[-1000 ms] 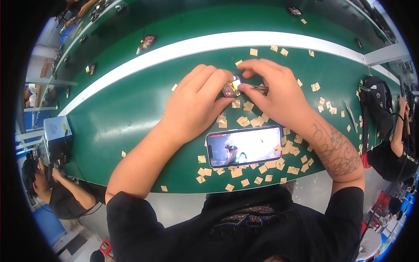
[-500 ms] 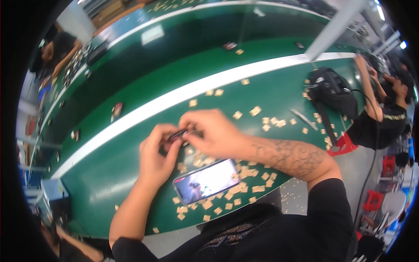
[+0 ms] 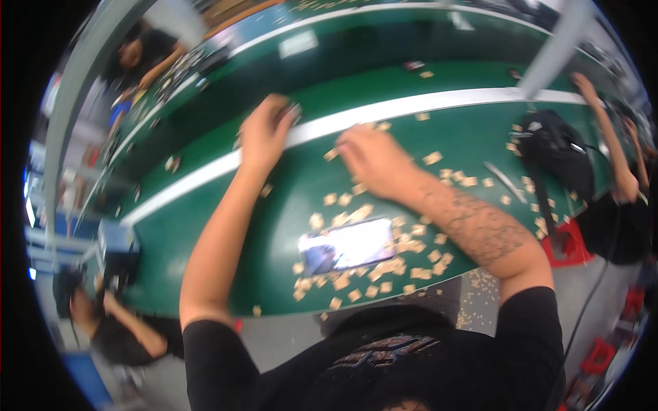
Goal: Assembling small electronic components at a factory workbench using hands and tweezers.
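My left hand (image 3: 262, 133) reaches over the white strip at the edge of the green belt. Its fingers are closed on a small dark piece (image 3: 295, 112), which shows blurred at the fingertips. On the near side of the strip, my right hand (image 3: 373, 159) hovers above the green table with its fingers curled together. Whatever they may hold is hidden. A small beige square (image 3: 332, 155) lies beside its fingertips. Between my forearms lies a phone (image 3: 353, 246) with a bright screen, surrounded by many scattered beige squares (image 3: 416, 273).
The white strip (image 3: 397, 108) divides the green table (image 3: 212, 212) from the green belt (image 3: 356, 82), where small dark items lie. A black backpack (image 3: 554, 152) and a silver pen-like tool (image 3: 505, 181) lie at right. Other people sit at both sides. A red stool (image 3: 567, 245) stands at right.
My hands, together around the small dark piece before, are now apart. The left has moved forward over the strip with the piece; the right has moved right. The view has shifted.
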Tool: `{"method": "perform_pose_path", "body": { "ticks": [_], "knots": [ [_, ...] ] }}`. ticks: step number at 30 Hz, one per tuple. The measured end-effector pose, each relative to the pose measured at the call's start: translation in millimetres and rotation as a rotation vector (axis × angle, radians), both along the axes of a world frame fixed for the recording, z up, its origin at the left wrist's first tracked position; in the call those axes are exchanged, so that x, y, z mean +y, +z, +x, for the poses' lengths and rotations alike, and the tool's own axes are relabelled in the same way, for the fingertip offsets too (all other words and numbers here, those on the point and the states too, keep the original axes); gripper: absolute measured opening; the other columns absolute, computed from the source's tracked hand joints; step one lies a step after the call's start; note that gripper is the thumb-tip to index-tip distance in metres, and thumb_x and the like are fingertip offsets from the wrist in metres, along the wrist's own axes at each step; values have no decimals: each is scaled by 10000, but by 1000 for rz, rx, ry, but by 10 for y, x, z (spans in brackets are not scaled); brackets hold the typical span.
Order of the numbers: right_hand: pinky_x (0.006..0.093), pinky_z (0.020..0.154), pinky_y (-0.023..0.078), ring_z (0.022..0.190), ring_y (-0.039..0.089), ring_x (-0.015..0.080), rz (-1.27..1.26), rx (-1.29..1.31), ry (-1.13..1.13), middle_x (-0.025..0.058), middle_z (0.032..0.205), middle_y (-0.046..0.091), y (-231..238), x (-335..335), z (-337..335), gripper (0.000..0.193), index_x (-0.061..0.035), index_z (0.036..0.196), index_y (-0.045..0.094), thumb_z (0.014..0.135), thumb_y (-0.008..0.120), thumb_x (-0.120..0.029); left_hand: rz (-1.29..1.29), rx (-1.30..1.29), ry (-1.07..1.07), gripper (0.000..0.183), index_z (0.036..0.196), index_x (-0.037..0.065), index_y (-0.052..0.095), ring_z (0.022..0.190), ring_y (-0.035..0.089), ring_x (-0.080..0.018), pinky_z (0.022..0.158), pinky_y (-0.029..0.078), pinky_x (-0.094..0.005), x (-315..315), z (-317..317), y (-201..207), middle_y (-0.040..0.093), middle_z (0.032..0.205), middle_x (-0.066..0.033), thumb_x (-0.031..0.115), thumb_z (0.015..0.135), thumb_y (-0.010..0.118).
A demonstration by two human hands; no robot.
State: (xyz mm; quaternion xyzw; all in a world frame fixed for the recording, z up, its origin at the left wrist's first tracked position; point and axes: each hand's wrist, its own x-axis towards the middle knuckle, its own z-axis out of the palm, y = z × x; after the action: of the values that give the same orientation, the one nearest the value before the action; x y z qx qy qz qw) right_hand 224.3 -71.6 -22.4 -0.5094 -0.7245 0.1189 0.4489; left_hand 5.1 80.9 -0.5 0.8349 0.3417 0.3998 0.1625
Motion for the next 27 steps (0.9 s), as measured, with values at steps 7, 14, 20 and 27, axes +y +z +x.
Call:
{"method": "perform_pose_path", "body": {
  "ticks": [7,14,20,27],
  "knots": [
    [462,839,539,941,673,386,-60,4,52,171,1006,682,70,-31,-64,159,-33,1107,697,1076,565,-116,89,459,272,312,1257,172,752,1175,633,-387,1009,509,-524,549,-12,-113,762,1138,-124,277,963,753],
    [430,830,532,928,671,354,-55,12,57,154,1002,691,7,1,-64,151,-36,1133,698,1081,576,-110,99,567,300,513,1424,218,688,1323,560,-387,1086,464,-550,380,-649,-146,624,1430,-133,373,941,769],
    [463,840,547,938,677,380,-12,7,88,153,988,679,-38,53,-84,161,-48,1143,696,1081,582,-142,-20,412,191,469,1416,76,657,1148,659,-409,1023,533,-482,267,-883,-113,694,1192,-214,197,969,734],
    [457,836,544,949,676,374,3,25,88,150,1004,677,-75,51,-66,153,-49,1143,701,1073,593,-131,48,336,8,431,1410,87,655,1126,654,-376,999,535,-452,-122,-551,-17,678,1166,-191,62,982,699]
  ]
}}
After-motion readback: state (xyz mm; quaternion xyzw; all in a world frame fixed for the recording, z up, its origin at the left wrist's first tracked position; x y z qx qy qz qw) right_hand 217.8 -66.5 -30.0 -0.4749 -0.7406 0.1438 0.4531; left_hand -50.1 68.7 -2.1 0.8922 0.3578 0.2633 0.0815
